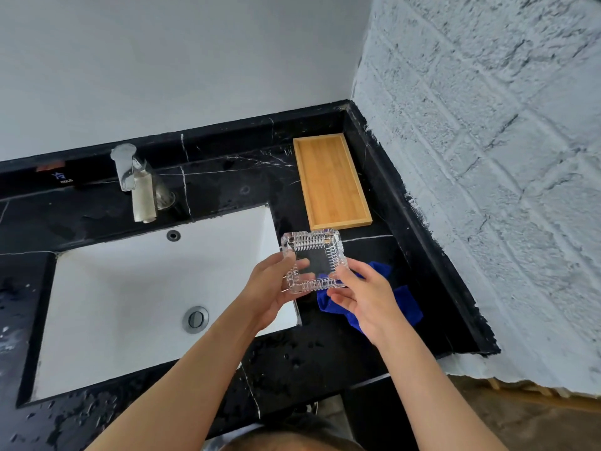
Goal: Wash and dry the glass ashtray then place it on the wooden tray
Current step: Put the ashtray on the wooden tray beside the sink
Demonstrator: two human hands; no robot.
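A square cut-glass ashtray (313,259) is held in the air over the right edge of the sink, tilted toward me. My left hand (271,288) grips its left side with the thumb on the rim. My right hand (362,296) holds its right near corner with thumb and fingers. A blue cloth (401,301) lies crumpled on the black counter under and behind my right hand. The wooden tray (331,180) sits just beyond the ashtray, near the corner of the counter, with nothing in it.
The white sink basin (130,304) with a metal drain (195,319) fills the left. A chrome faucet (138,185) stands behind it. The black marble counter (309,356) is wet with droplets. A rough white brick wall (487,190) borders the right.
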